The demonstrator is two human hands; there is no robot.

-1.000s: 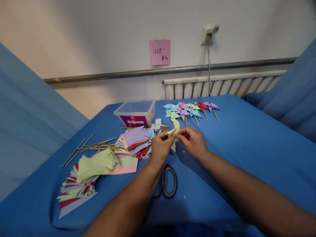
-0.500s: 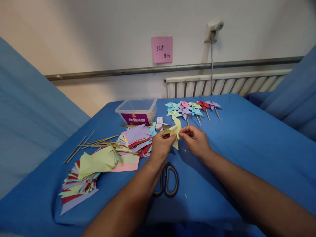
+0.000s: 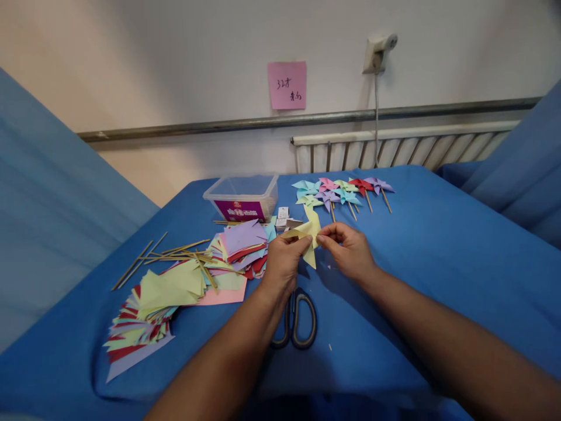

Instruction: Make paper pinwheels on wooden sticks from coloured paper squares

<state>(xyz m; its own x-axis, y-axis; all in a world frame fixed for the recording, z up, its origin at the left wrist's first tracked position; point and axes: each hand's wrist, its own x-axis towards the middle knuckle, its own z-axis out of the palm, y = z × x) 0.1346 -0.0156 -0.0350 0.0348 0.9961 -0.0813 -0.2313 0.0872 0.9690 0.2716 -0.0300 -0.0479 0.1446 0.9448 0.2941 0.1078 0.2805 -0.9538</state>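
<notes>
Left hand (image 3: 281, 257) is pinching folded yellow paper (image 3: 312, 224), right hand (image 3: 348, 248) pinching its edge; light, steady pressure should be keeping it uncrushed.

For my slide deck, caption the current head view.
Left hand and right hand hold yellow paper, scissors nearer the camera, pinwheels beyond.

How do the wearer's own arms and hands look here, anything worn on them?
The left hand and right hand are ungloved. Both forearms are bare, with no sleeve, watch or bracelet in view. I can't make out any ring.
</notes>
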